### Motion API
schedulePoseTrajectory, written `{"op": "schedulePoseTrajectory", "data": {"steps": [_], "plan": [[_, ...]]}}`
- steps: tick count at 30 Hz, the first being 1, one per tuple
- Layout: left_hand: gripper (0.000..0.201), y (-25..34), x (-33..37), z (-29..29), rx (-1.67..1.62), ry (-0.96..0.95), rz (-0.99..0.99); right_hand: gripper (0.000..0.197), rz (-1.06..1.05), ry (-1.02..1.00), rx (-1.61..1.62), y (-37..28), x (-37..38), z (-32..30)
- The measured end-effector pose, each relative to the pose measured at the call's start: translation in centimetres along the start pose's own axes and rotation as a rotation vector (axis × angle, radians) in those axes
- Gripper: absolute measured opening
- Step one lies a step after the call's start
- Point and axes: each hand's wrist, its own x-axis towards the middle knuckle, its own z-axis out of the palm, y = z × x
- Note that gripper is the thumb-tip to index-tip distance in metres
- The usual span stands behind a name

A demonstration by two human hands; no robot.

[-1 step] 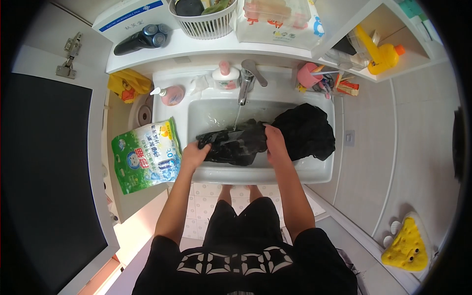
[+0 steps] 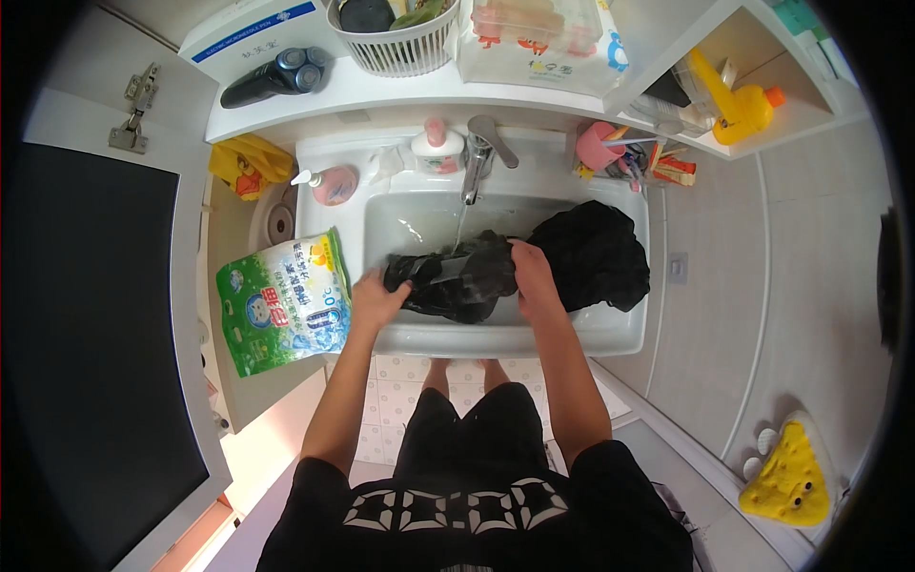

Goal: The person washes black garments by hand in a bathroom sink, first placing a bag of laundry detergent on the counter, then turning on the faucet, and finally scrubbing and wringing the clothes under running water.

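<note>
A wet, dark black garment (image 2: 456, 291) is stretched between my two hands over the white sink (image 2: 610, 334). My left hand (image 2: 381, 296) grips its left end, thumb on top. At the opposite end, my right hand (image 2: 534, 276) is closed on the cloth, most of its fingertips hidden. A thin stream from the metal faucet (image 2: 478, 157) runs down onto the cloth. Which kind of garment it is, I cannot tell. To the right of my right hand, a second bundle of black cloth (image 2: 591, 255) is heaped in the sink and touches its right rim.
A green and white detergent bag (image 2: 281, 300) lies left of the sink. Along the back rim stand a pink pump bottle (image 2: 335, 185), a white bottle (image 2: 439, 151) and a pink cup (image 2: 600, 148). Above, a shelf (image 2: 400, 91) bears a shaver (image 2: 276, 76) and a basket (image 2: 400, 50).
My left hand has shifted very slightly right, and the held cloth sags and bunches a little more. The second bundle stays put.
</note>
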Motion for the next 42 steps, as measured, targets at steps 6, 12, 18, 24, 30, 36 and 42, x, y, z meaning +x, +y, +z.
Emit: {"op": "schedulePoseTrajectory", "data": {"steps": [6, 12, 18, 24, 30, 36, 42], "plan": [[0.08, 7.4, -3.8, 2.3, 0.409, 0.54, 1.072, 0.035, -0.005, -0.206, -0.169, -3.9, -1.7, 2.5], [0.041, 6.0, 0.5, 3.9, -0.274, -0.16, 0.488, 0.036, -0.129, -0.146, -0.077, -3.0, 0.1, 3.3], [0.045, 8.6, -2.3, 4.2, -1.365, -0.376, 0.078, 0.092, -0.856, 0.14, -0.734, 8.6, 0.9, -0.2], [0.051, 9.1, -4.5, 0.7, -1.71, -0.804, 0.161, 0.073, -0.306, -0.055, -0.391, 10.2, 1.7, -2.4], [0.045, 6.4, -1.8, -0.9, -1.694, -0.655, 0.195, 0.038, 0.058, 0.157, 0.322, 5.7, 1.1, -2.0], [0.051, 2.0, 1.7, -0.6, -0.481, -0.016, 0.041, 0.032, 0.009, -0.213, 0.537, 4.1, 1.0, -2.8], [0.086, 3.5, -0.1, 2.2, -0.153, 0.187, 0.752, 0.037, 0.107, -0.68, 0.733, 2.4, -0.1, -1.7]]}}
